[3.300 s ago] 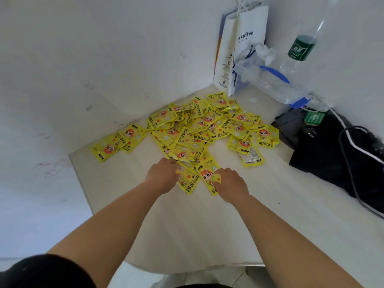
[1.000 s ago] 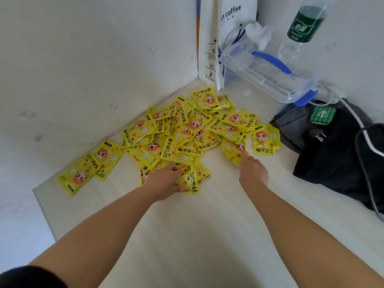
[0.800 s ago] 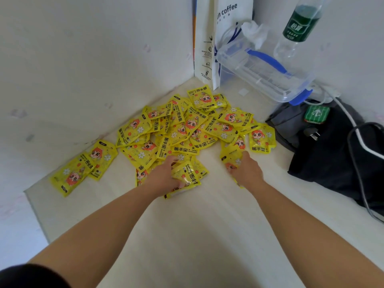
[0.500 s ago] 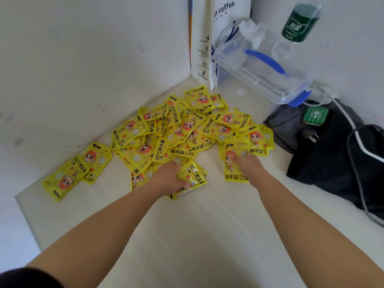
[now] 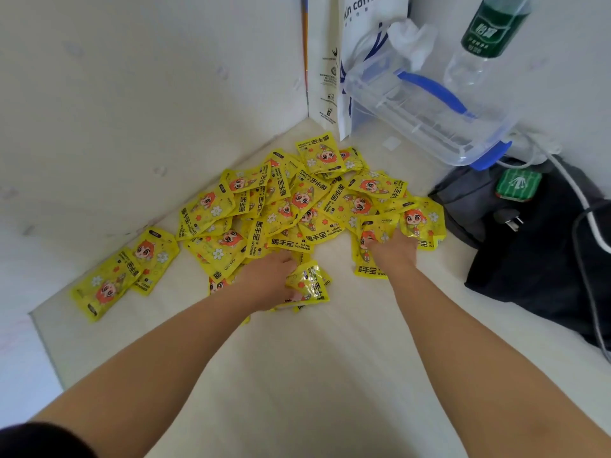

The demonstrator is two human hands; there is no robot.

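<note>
A loose heap of yellow hand-warmer packets (image 5: 297,209) lies on a pale desk (image 5: 314,375), in the corner where two white walls meet. I judge the job to be gathering the packets into a stack. That would explain why both hands work the near rim of the heap, where single packets are easiest to lift off.

My left hand (image 5: 269,279), at 6 o'clock of the heap, is curled round a small bundle of packets (image 5: 309,285). The bundle bends upward against the thumb, which suggests it is kept as the collecting stack while the other hand feeds it.

My right hand (image 5: 393,252), at 4 o'clock of the heap, lies on a packet (image 5: 372,239) printed with a cartoon face. Its fingertips are buried among the yellow wrappers, so I cannot tell whether they pinch that packet or only press it down to slide it free.

Two stray packets (image 5: 125,272) lie apart at 8 o'clock, near the desk's left edge.

At 1 o'clock a clear plastic box (image 5: 429,120) with a blue handle sits tilted beside a white paper bag (image 5: 357,28); it is possibly where the packets belong. A water bottle (image 5: 486,31) stands behind the box. A black bag (image 5: 545,259) with a white cable (image 5: 575,190) across it sits at 3 o'clock.
</note>
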